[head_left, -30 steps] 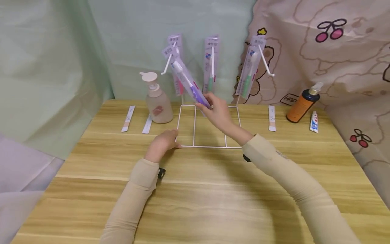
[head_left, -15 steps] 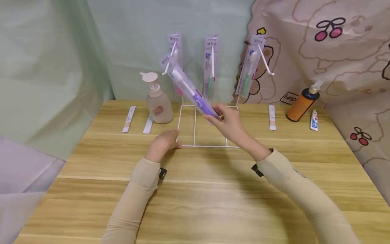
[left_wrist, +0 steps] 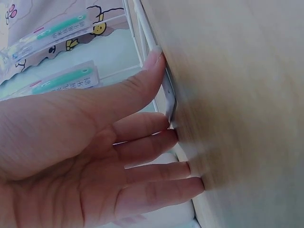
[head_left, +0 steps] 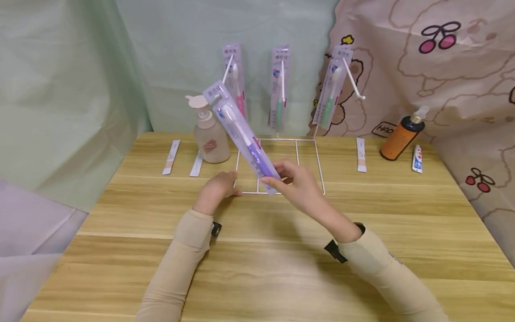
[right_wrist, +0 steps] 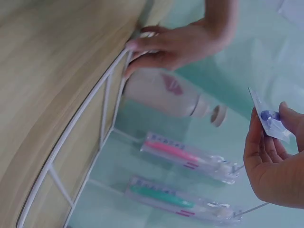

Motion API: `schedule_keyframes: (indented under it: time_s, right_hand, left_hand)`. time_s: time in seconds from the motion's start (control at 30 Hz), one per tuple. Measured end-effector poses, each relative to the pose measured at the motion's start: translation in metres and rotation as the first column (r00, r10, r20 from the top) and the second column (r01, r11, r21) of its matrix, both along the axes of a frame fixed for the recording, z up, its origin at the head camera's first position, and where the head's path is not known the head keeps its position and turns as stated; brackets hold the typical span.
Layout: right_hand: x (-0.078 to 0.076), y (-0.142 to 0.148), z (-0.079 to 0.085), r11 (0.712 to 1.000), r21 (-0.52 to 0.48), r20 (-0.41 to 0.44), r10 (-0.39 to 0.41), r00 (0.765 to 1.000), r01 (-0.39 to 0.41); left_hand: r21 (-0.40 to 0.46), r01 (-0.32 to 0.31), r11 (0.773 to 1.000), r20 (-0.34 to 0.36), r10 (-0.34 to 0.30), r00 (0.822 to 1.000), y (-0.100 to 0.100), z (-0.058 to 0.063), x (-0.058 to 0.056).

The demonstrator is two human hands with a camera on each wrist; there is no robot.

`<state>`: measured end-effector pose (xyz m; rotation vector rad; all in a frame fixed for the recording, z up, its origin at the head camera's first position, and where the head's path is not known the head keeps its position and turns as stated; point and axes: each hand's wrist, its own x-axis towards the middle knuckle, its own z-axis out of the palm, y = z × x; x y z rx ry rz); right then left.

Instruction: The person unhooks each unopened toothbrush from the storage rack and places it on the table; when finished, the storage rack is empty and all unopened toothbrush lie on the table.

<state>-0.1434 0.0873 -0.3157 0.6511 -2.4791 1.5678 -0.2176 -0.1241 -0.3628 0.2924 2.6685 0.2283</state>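
Note:
My right hand [head_left: 301,188] pinches the lower end of a packaged purple toothbrush [head_left: 243,134] between thumb and fingers. The pack slants up to the left and overlaps the end of the left hook. My left hand [head_left: 215,190] rests at the front left corner of a white wire rack [head_left: 251,192]. In the left wrist view the thumb [left_wrist: 128,90] lies against the wire, the other fingers extended with tips at the tabletop. Packaged toothbrushes hang on the rack: pink [head_left: 239,91] at left, green [head_left: 279,96] in the middle, green [head_left: 331,96] at right.
A pump bottle [head_left: 211,138] stands just left of the rack, a paper strip [head_left: 196,164] partly behind it. Another strip [head_left: 171,156] lies farther left. On the right are a third strip [head_left: 361,154], an orange spray bottle [head_left: 398,141] and a small toothpaste tube [head_left: 417,158].
My right hand has drawn the purple toothbrush off the left hook, down and toward me, uncovering the pink one behind. The left hand has stayed at the rack's corner.

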Motion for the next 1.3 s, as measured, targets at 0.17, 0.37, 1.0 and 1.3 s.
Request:
schedule_keyframes:
  time_s: [0.17, 0.37, 1.0, 1.3]
  right_hand:
    - [0.011, -0.004, 0.004, 0.999, -0.049, 0.036, 0.013, 0.999, -0.012]
    - [0.024, -0.004, 0.005, 0.993, -0.109, 0.078, 0.045, 0.996, -0.037]
    - [0.095, 0.02, -0.064, 0.978, -0.146, 0.646, 0.208, 0.734, -0.149]
    - [0.101, 0.003, -0.075, 0.971, -0.204, 0.749, 0.238, 0.618, -0.126]
  left_hand:
    - [0.012, 0.005, 1.0, -0.012, -0.005, 1.0, 0.0, -0.003, -0.001]
    - [0.009, 0.024, 1.0, -0.031, -0.024, 0.999, 0.001, -0.004, -0.001]
    - [-0.009, 0.035, 0.999, -0.027, -0.036, 0.999, -0.001, -0.002, 0.001]
    - [0.004, 0.046, 0.999, -0.027, -0.046, 0.999, -0.003, 0.001, 0.0]
